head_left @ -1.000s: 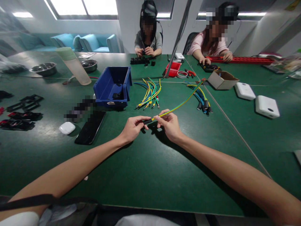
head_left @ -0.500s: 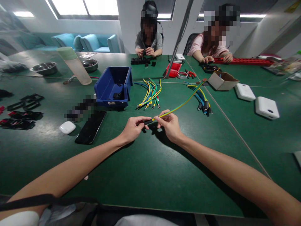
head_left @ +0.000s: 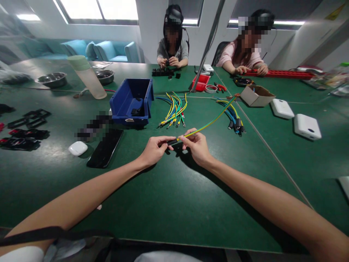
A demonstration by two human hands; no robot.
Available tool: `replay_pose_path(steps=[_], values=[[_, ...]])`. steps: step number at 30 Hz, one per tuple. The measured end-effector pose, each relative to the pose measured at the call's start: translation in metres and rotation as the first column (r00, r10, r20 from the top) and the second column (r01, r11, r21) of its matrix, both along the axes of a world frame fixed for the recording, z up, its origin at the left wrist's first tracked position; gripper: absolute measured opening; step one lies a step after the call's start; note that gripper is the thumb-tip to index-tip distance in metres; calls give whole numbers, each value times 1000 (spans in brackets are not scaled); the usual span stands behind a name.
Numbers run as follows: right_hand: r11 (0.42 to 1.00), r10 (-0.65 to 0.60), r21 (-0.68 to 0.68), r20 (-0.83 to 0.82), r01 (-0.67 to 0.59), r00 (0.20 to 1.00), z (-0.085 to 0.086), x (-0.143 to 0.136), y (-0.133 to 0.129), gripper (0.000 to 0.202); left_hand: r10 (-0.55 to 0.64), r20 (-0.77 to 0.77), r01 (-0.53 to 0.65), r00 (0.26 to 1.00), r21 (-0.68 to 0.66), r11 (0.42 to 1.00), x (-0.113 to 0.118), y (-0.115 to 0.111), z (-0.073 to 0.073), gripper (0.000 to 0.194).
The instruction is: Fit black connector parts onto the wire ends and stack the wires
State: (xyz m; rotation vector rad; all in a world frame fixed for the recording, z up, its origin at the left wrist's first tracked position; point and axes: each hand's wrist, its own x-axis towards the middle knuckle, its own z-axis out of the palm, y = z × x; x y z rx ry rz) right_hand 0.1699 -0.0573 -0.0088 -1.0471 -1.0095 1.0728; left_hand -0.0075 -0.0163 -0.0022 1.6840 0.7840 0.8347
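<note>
My left hand (head_left: 155, 150) pinches a black sleeve (head_left: 172, 142) at the near end of a yellow-green wire (head_left: 211, 124). Just right of the sleeve, my right hand (head_left: 196, 145) grips the wire between thumb and fingers. From there the wire arcs up to the right, its far end copper-coloured. Beyond my hands lies a bunch of yellow-green and blue wires (head_left: 174, 109) with metal ring ends. Farther right is a second bunch of wires (head_left: 233, 116) whose near ends carry black sleeves. My fingertips partly hide the held sleeve.
A blue bin (head_left: 131, 117) with black parts stands beyond my left hand, near a phone (head_left: 105, 149) and a white case (head_left: 77, 148). A cardboard box (head_left: 257, 97) and white boxes (head_left: 307, 126) sit at right. Two people work across the green table (head_left: 174, 203).
Both hands keep their hold on the sleeve and wire with hardly any movement. The view has shifted very slightly.
</note>
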Motion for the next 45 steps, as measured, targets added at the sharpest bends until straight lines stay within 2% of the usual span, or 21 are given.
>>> replay_pose_path(steps=[16,21,30,37,45], values=[[1000,8,-7,59,-8,998,3,-1,-1,33,11,11,-11,1000,-19,1000,0,-1,4,32],[1000,16,9,30,-16,999,2,-1,0,32,12,9,-12,1000,-12,1000,0,-1,3,32],[1000,1,22,-11,-1,1000,-1,1,1,32,-95,23,94,995,48,994,-2,-2,4,36],[1000,18,23,-2,-18,1000,-2,1,1,32,-86,5,85,996,54,995,-3,0,4,33],[999,49,22,13,-49,999,1,1,0,29,-95,28,95,995,3,995,-4,1,1,33]])
